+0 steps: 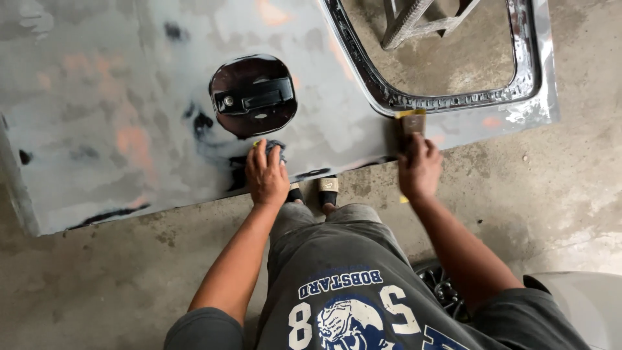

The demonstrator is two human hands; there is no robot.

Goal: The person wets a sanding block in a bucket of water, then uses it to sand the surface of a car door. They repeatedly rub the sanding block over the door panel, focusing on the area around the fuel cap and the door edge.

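A sanded grey car door panel (129,110) lies flat before me, with patches of orange and black showing through. My left hand (265,175) presses a small dark pad (275,146) onto the panel just below the glossy black handle recess (253,96). My right hand (420,170) grips a flat yellow-edged spreader (411,122) against the panel's near edge, below the shiny window frame (427,100).
The panel rests over a concrete floor (551,188). My sandalled feet (317,191) stand at its near edge. A metal stand (414,23) shows through the window opening. A dark wheel (440,288) and a pale grey body part (583,304) sit at the lower right.
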